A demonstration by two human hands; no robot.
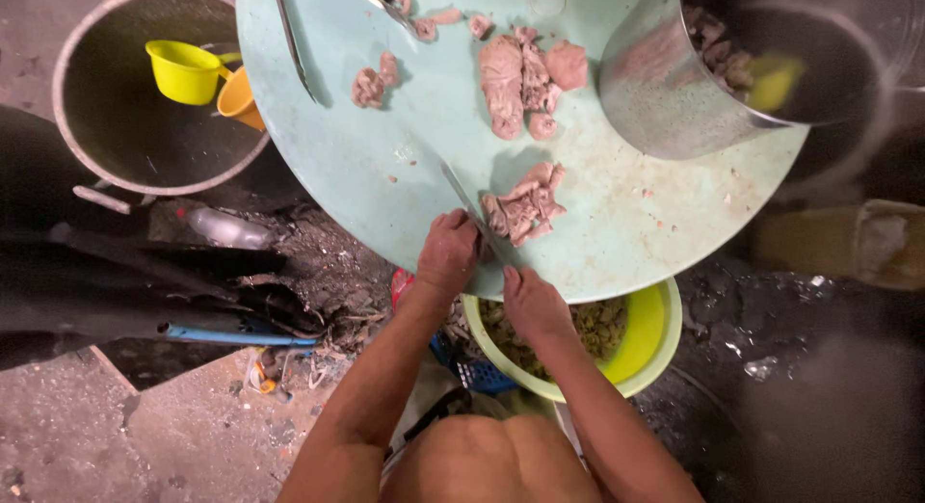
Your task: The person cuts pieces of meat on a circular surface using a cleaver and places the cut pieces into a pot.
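My left hand (449, 252) rests as a closed fist on the near edge of a round pale green table (366, 166). Beside it my right hand (531, 301) curls at the table's rim, and a long knife (462, 197) runs up and left from its fingers, close past the left fist. The handle is hidden, and it seems to lie in the right hand. Just right of the blade lies a pile of cut pale pink meat (525, 204). A larger lump of meat (525, 79) and a smaller piece (374, 83) lie farther out.
A yellow-green bowl (651, 341) of scraps sits under the table's near edge. A tilted steel pot (665, 89) with meat rests on the table's right. A large pot (145, 89) with a yellow cup and an orange cup stands at left. Tongs (292, 42) lie at the far left of the table.
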